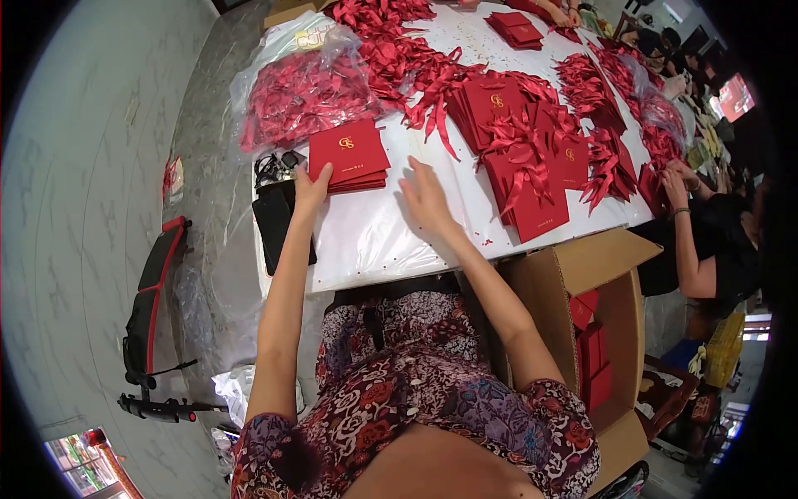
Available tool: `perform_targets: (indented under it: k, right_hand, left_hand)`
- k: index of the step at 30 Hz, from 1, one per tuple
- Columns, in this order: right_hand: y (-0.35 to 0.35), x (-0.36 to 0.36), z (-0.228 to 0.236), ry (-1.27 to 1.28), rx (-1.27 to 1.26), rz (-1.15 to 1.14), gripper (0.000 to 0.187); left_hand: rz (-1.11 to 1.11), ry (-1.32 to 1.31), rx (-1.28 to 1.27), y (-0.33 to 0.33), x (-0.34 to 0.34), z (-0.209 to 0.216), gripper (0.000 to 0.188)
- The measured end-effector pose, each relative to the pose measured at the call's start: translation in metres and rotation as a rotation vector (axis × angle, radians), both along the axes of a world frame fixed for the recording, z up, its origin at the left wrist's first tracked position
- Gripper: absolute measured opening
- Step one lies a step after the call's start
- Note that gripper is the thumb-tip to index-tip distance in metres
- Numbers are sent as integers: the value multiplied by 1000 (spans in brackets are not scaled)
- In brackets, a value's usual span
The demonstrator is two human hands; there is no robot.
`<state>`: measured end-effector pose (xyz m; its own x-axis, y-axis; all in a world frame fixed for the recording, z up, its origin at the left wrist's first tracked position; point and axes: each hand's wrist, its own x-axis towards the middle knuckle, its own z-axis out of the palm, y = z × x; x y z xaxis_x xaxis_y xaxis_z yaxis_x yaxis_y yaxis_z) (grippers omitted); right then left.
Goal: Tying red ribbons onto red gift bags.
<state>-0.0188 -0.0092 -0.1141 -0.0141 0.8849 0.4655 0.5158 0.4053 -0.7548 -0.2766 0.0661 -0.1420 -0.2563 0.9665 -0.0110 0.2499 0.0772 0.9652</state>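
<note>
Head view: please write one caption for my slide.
Left hand at the edge of stacked red packets, open right hand apart, over the white table.

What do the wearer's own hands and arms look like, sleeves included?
Left hand and right hand: bare, no gloves. Forearms are uncovered, with no watch, bracelet, cable or marking that I can make out. Short sleeves in a busy floral print: dark ground, red blooms, white scrollwork, muted purple patches.
</note>
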Motion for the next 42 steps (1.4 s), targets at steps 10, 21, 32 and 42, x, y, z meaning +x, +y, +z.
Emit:
perform_targets:
  k: [10,21,32,42]
  right_hand:
    - [22,-47,-10,93,-230,-40,41]
    - [36,60,-13,-450,18,-462,29]
    - [18,54,-7,-292,-101,-218,10]
    - [-57,17,31,348,-349,96,9]
  left_hand:
    - [-41,415,-52,-34,16,16,57]
    - [30,725,344,-69,40,62,61]
    - [-351,623,497,-83,88,84,41]
    - [-597,230,250,-101,107,69,17]
